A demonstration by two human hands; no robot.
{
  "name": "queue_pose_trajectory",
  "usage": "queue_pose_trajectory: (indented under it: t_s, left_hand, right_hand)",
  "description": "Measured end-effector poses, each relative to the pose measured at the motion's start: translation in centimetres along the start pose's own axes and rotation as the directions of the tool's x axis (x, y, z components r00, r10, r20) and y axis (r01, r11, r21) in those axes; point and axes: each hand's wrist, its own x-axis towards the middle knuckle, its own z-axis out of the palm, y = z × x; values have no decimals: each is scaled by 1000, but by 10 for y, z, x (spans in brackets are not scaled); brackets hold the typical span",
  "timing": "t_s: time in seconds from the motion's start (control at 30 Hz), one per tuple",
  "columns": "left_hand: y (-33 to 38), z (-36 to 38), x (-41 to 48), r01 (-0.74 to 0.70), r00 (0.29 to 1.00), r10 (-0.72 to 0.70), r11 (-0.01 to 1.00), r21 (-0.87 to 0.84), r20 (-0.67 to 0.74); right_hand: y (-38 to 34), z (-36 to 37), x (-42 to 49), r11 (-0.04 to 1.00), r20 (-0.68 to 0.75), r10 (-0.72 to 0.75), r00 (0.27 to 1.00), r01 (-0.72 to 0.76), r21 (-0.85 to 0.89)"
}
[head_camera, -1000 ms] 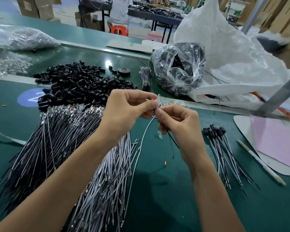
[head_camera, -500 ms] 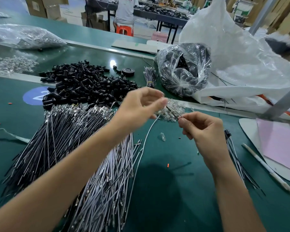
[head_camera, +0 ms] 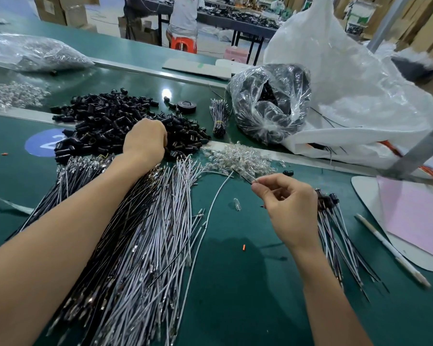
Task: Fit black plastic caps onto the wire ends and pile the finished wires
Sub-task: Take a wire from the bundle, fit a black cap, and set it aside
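Observation:
My left hand (head_camera: 145, 143) reaches over the wire bundle and rests on the heap of black plastic caps (head_camera: 105, 121). Its fingertips dip into the caps and are hidden. My right hand (head_camera: 293, 208) hovers over the green table and pinches a thin wire (head_camera: 248, 177) between thumb and forefinger, with the metal end pointing up and left. A broad bundle of uncapped black and white wires (head_camera: 148, 245) lies under my left forearm. The capped wires (head_camera: 335, 236) are piled just right of my right hand.
A pile of clear small bulbs (head_camera: 238, 158) lies between my hands, with one loose bulb (head_camera: 237, 204) on the table. A bag of black parts (head_camera: 270, 103) and a big white sack (head_camera: 360, 96) stand behind. A pen (head_camera: 390, 248) and pink sheet (head_camera: 415, 221) lie at right.
My hands have parted. The left hand moved away up and left onto the cap heap. The right hand dropped slightly right, still pinching the wire.

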Motion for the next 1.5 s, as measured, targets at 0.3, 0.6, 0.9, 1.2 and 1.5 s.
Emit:
queue_pose_trajectory:
  t_s: [0.3,0.6,0.9,1.2,1.5]
  left_hand:
    - [-3,4,8,-53,999,53,999,-11,2]
    - [29,-22,-34,69,996,-5,612,-788,84]
    - [58,-14,-106,486,873,123,-271,-831,471]
    - [54,-7,-111,368,923,111,23,-930,368]
    - [56,-6,-113,306,943,130,32,-951,308]
  right_hand:
    - [1,2,-1,998,9,-42,999,43,-40]
    - [-1,2,-1,998,-49,-35,998,38,58]
    - [-4,1,-2,988,-4,-46,999,46,150]
    - [-4,1,-4,988,-32,-128,991,130,87]
    - [-2,3,-3,983,-27,-185,982,185,14]
